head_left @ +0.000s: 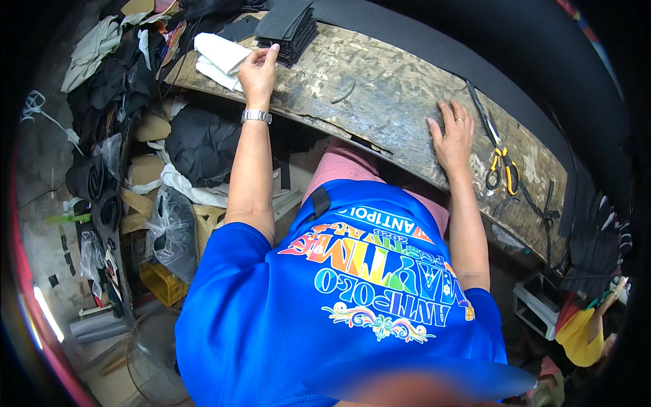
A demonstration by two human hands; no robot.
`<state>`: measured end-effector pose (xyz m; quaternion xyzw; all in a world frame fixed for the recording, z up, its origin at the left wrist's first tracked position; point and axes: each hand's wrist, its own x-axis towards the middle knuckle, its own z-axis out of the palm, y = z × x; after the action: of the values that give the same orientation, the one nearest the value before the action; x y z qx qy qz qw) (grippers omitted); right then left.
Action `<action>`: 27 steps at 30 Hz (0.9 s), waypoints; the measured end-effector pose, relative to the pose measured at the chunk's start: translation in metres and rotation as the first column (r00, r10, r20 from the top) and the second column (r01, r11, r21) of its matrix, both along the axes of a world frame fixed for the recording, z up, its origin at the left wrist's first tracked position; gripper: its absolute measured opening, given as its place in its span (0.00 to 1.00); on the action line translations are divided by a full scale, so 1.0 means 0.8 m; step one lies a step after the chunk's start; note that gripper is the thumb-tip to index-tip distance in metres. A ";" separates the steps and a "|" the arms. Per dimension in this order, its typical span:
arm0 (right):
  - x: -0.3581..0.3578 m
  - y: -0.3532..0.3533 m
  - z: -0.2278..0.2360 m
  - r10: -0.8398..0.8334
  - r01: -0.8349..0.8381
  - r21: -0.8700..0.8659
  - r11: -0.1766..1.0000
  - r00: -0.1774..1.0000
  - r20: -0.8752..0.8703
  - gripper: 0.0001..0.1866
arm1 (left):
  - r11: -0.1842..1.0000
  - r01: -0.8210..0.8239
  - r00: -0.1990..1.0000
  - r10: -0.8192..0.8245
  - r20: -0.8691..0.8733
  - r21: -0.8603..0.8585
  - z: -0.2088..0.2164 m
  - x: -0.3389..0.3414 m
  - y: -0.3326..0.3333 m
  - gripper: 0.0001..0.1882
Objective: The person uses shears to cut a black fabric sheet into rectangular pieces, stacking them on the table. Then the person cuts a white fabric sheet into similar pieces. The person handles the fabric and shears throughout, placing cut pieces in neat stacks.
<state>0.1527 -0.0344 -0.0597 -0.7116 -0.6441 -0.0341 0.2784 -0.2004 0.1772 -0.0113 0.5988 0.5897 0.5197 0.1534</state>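
Note:
My left hand (258, 73) is at the far left of the worn wooden table, its fingers curled together. It touches the right edge of a folded white cloth (222, 55); what the fingertips pinch is hidden. Just beyond them rises a stack of black fabric pieces (288, 30). My right hand (453, 134) rests palm down on the tabletop (380, 88) with its fingers spread and nothing in it. Scissors with yellow and black handles (502, 169) lie right of that hand, blades pointing away, beside a dark strip (478, 105).
Black material (407, 24) runs along the table's far edge. A thin dark scrap (344, 93) lies mid-table, and black straps (546, 207) hang at its right end. Piled dark cloth (115, 81), a plastic bag (173, 230), a yellow crate (163, 285) and a fan (152, 356) crowd the left.

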 end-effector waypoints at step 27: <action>-0.003 0.003 0.002 -0.019 0.019 -0.001 1.000 0.999 0.048 0.24 | 0.976 0.204 0.895 -0.154 -0.419 0.078 0.052 0.003 -0.037 0.21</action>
<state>0.1499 -0.0317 -0.0583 -0.7171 -0.6438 -0.0534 0.2617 -0.1979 0.1474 0.0304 0.7543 0.5187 0.4007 0.0371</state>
